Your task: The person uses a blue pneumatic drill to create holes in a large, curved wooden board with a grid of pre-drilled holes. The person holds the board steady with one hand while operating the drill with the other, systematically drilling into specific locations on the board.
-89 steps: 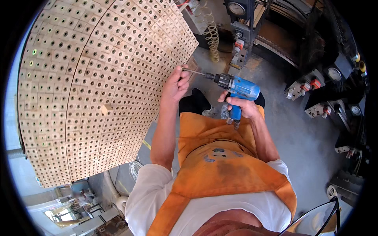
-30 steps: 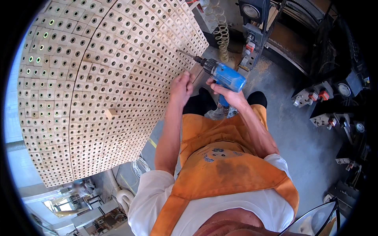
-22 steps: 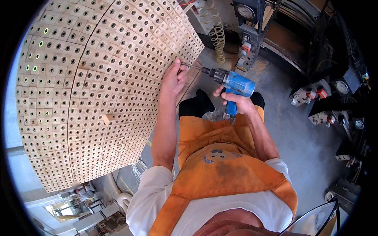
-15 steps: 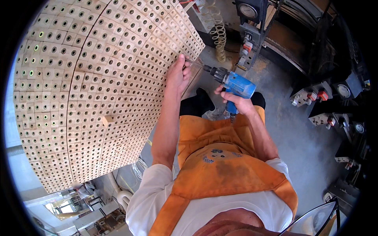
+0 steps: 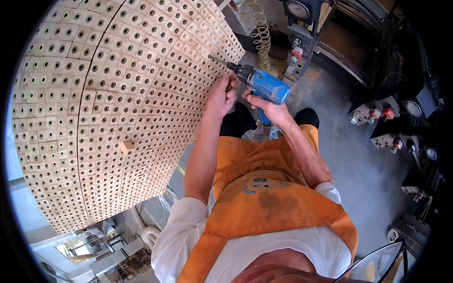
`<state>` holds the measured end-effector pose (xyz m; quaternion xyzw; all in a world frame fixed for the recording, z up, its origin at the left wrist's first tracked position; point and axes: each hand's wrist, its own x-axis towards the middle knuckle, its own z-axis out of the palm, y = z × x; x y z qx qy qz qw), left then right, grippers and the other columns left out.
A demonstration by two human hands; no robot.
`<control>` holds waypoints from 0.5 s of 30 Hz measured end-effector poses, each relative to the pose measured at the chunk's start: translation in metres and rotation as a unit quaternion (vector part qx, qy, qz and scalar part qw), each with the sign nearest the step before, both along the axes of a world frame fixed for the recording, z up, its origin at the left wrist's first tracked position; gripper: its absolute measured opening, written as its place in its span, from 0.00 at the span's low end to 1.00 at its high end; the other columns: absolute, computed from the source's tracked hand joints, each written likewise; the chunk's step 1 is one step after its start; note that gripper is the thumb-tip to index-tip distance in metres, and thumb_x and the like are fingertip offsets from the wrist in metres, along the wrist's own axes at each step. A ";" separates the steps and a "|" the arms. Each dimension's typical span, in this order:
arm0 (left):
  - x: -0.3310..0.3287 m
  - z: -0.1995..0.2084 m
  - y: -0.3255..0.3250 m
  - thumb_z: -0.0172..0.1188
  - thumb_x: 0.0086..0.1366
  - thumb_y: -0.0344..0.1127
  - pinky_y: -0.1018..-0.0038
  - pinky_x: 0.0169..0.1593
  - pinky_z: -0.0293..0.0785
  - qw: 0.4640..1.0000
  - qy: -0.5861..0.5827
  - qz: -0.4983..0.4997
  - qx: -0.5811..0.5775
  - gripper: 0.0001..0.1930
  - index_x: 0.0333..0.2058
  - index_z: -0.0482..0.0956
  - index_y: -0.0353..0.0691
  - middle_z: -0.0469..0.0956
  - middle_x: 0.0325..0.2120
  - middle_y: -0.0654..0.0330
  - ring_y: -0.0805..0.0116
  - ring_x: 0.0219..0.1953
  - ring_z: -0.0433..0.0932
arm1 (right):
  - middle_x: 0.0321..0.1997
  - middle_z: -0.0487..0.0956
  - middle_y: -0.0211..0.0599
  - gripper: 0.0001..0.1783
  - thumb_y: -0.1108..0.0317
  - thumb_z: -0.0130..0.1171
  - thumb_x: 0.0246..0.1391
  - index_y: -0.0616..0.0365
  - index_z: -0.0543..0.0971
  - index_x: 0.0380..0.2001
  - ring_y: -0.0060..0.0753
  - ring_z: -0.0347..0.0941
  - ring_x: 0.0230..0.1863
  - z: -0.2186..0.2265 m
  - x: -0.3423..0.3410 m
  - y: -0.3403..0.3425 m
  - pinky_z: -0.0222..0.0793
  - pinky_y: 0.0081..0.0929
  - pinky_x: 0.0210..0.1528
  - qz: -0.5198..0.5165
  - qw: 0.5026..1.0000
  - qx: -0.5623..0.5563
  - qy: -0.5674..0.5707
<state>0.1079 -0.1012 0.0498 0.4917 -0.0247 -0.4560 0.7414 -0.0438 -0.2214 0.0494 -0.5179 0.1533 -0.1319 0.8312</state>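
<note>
My right hand is wrapped round the handle of a blue power drill with a black chuck. Its long thin bit points left, with the tip over a wide array of pale wooden blocks; I cannot tell whether it touches them. Each block has round holes, and most holes hold dark-rimmed metal inserts. Towards the far right corner, several rows of holes look bare. My left hand is closed just below the chuck, at the array's right edge. What its curled fingers hold, if anything, is hidden.
One loose wooden block lies on top of the array. A coiled air hose hangs beyond the far right corner. Dark machinery with gauges and clamps lines the right side. Cables lie on the floor below the array.
The drill has moved left and away from me, so its bit now reaches over the blocks. My left hand has drawn back from the bit's tip towards me, fingers still curled.
</note>
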 end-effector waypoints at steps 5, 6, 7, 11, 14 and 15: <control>-0.013 -0.023 0.018 0.48 0.71 0.44 0.88 0.15 0.51 0.998 0.054 -0.006 0.027 0.16 0.46 0.69 0.38 0.67 0.24 0.68 0.83 0.17 0.57 | 0.41 0.80 0.33 0.12 0.73 0.60 0.53 0.58 0.77 0.42 0.27 0.76 0.45 -0.001 -0.002 -0.001 0.70 0.23 0.38 0.009 0.999 0.035 -0.026; -0.014 -0.021 0.021 0.48 0.71 0.43 0.88 0.16 0.52 0.998 0.054 -0.011 0.029 0.16 0.47 0.69 0.37 0.67 0.25 0.68 0.83 0.17 0.58 | 0.41 0.80 0.33 0.12 0.73 0.60 0.53 0.58 0.77 0.43 0.27 0.76 0.45 -0.001 -0.003 -0.002 0.70 0.23 0.38 0.011 0.998 0.056 -0.041; -0.014 -0.019 0.023 0.49 0.70 0.43 0.88 0.17 0.52 0.998 0.053 -0.017 0.030 0.16 0.48 0.69 0.37 0.67 0.25 0.68 0.83 0.18 0.58 | 0.41 0.80 0.33 0.13 0.73 0.61 0.53 0.58 0.77 0.43 0.27 0.76 0.45 -0.001 -0.005 -0.002 0.70 0.23 0.38 0.005 0.998 0.058 -0.035; 0.004 -0.006 0.036 0.50 0.69 0.40 0.87 0.19 0.56 1.000 0.011 -0.018 -0.017 0.15 0.48 0.71 0.36 0.70 0.30 0.65 0.81 0.22 0.62 | 0.43 0.79 0.35 0.15 0.73 0.61 0.53 0.60 0.75 0.45 0.29 0.76 0.46 -0.005 -0.023 -0.006 0.70 0.24 0.38 0.004 0.997 0.066 -0.030; 0.015 0.020 0.018 0.53 0.68 0.38 0.87 0.20 0.57 0.996 -0.021 0.043 -0.080 0.14 0.48 0.71 0.36 0.71 0.31 0.65 0.82 0.22 0.63 | 0.43 0.79 0.38 0.16 0.74 0.61 0.52 0.61 0.75 0.45 0.32 0.76 0.47 -0.008 -0.042 -0.010 0.70 0.24 0.38 0.016 0.995 0.089 -0.031; 0.019 0.024 0.015 0.53 0.68 0.38 0.87 0.20 0.57 0.996 -0.030 0.035 -0.077 0.14 0.47 0.72 0.36 0.71 0.30 0.65 0.82 0.22 0.63 | 0.43 0.79 0.39 0.16 0.74 0.60 0.52 0.61 0.74 0.45 0.33 0.76 0.47 -0.009 -0.046 -0.011 0.70 0.24 0.38 0.019 0.994 0.100 -0.031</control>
